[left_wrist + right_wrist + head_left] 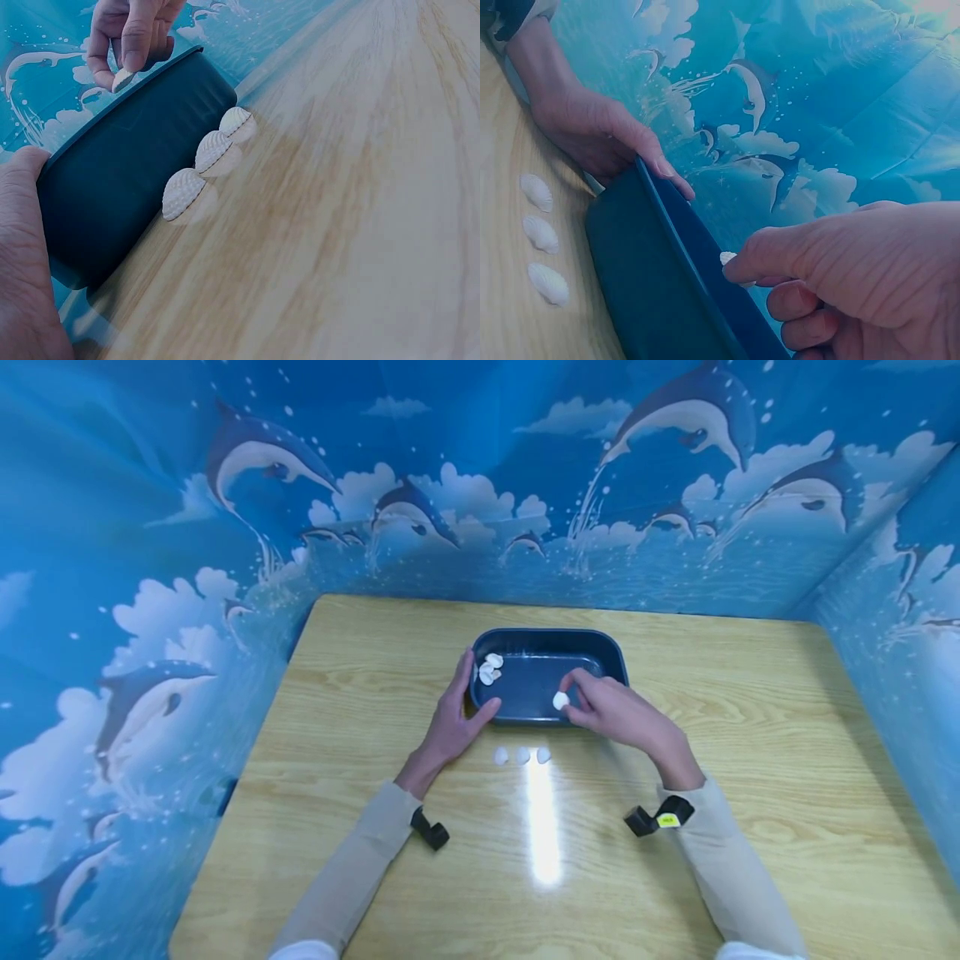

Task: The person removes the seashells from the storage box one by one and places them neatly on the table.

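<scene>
My left hand holds the left end of a dark blue plastic basin, its thumb over the near rim and its fingers along the end wall. Between thumb and index finger, my right hand pinches a white seashell over the right part of the basin. The other fingers of that hand curl in, as the right wrist view shows. Several white shells lie together inside the basin's left end. In front of it, three ribbed white seashells sit in a row on the table.
The wood-patterned table carries a bright light reflection near the shell row. A blue sheet with dolphins stands as a wall behind the table and along its sides. Small black cameras are strapped to both wrists.
</scene>
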{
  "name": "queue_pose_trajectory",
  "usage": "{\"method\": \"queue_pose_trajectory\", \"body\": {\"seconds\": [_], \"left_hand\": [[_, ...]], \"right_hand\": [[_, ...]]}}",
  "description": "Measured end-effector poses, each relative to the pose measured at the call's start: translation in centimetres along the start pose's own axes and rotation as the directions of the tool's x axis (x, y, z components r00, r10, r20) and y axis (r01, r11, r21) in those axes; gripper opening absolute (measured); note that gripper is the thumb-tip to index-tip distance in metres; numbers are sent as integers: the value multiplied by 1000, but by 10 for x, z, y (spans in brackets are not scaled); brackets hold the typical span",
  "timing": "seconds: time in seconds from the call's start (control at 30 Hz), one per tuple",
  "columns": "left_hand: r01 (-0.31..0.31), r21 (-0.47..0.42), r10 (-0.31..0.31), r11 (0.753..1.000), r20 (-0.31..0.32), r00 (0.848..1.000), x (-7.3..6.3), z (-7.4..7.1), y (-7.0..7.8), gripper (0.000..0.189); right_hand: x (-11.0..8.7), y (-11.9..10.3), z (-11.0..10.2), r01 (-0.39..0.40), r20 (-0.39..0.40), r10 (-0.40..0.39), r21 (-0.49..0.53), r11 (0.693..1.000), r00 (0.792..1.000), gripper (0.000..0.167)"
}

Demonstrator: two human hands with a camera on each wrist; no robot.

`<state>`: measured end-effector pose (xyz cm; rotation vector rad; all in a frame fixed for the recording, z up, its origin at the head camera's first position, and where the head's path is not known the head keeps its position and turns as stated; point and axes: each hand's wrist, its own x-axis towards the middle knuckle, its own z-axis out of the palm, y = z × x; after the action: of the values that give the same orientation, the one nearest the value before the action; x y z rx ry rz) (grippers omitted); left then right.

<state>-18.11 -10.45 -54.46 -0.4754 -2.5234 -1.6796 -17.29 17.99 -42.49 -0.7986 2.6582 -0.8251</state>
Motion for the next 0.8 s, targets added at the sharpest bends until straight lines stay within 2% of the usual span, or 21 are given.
{"method": "queue_pose_trajectory", "body": {"seconds": [0.8], "left_hand": [[-2, 2, 2, 1000, -3, 1000, -1, 0, 0, 93]], "right_hand": [[-30, 3, 14, 9, -22, -9, -2, 1000, 1000, 22]]}}
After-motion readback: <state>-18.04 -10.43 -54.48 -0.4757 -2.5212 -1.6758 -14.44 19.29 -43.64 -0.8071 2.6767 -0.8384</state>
